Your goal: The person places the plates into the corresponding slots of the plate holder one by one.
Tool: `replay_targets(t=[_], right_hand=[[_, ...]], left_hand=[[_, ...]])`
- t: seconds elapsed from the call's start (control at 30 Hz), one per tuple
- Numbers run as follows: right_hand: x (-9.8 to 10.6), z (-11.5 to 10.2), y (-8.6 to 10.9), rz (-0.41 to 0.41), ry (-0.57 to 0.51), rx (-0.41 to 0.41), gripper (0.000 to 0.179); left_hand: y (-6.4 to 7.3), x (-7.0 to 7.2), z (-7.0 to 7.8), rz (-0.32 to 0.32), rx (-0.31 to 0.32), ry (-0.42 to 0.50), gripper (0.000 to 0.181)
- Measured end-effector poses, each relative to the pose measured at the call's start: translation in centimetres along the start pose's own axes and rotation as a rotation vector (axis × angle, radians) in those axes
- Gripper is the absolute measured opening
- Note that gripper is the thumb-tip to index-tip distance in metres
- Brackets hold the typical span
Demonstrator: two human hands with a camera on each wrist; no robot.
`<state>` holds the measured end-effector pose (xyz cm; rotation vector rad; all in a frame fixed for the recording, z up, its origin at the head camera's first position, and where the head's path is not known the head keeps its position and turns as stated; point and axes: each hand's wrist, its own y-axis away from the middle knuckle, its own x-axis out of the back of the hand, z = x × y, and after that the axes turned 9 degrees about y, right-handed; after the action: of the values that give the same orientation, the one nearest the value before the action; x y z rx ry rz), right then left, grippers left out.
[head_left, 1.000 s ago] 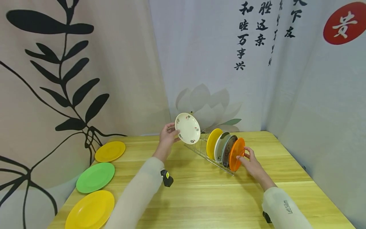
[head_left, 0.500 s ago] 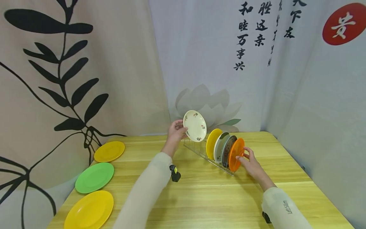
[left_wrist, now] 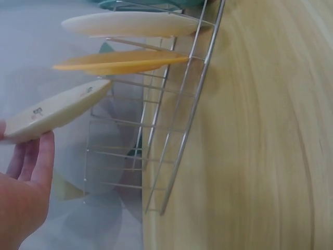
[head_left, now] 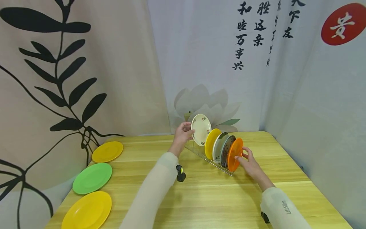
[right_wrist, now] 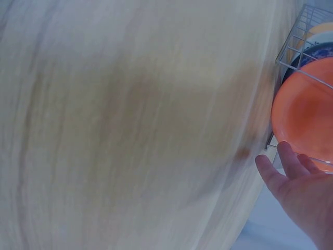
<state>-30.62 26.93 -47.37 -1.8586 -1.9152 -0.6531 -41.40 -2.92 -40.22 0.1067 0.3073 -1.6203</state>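
My left hand [head_left: 182,136] pinches the rim of a white plate with small printed motifs [head_left: 201,129], thumb on its face and fingers behind. The plate is tilted, its lower edge close above the wire dish rack [left_wrist: 174,135], just left of the yellow plate [head_left: 211,144] standing there. My right hand [head_left: 251,163] is at the rack's near right end, beside an orange plate [head_left: 235,156]. In the right wrist view the fingers [right_wrist: 291,161] are extended, with a fingertip at the orange plate's rim; the thumb stays apart from it.
Between the yellow and orange plates, several others stand in the rack, including a dark patterned plate [head_left: 227,152]. Along the table's left side lie a small yellow plate [head_left: 107,152], a green plate [head_left: 92,178] and a larger yellow plate [head_left: 87,210]. A printed curtain [head_left: 128,79] hangs behind the table.
My left hand has carried the white plate rightward over the rack, then lowered it slightly beside the yellow plate, turning it more edge-on. The right hand has stayed by the orange plate.
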Motion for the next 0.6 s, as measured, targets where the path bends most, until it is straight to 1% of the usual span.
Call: replay_targets(t=[0.13, 0.4, 0.53, 0.6], right_hand=[[0.0, 0.0, 0.0, 0.006, -0.002, 0.007, 0.073], [0.0, 0.0, 0.0, 0.008, -0.013, 0.016, 0.073], [-0.1, 0.1, 0.0, 0.008, -0.008, 0.015, 0.073], [-0.1, 0.1, 0.0, 0.009, -0.003, 0.015, 0.074]], left_hand=[[0.1, -0.4, -0.4, -0.01, 0.005, -0.012, 0.035], [0.0, -1.1, -1.0, -0.01, 0.014, -0.031, 0.03], [0.1, -1.4, -1.5, -0.013, 0.02, -0.035, 0.031], [0.2, -1.4, -1.8, -0.018, 0.024, -0.022, 0.033]])
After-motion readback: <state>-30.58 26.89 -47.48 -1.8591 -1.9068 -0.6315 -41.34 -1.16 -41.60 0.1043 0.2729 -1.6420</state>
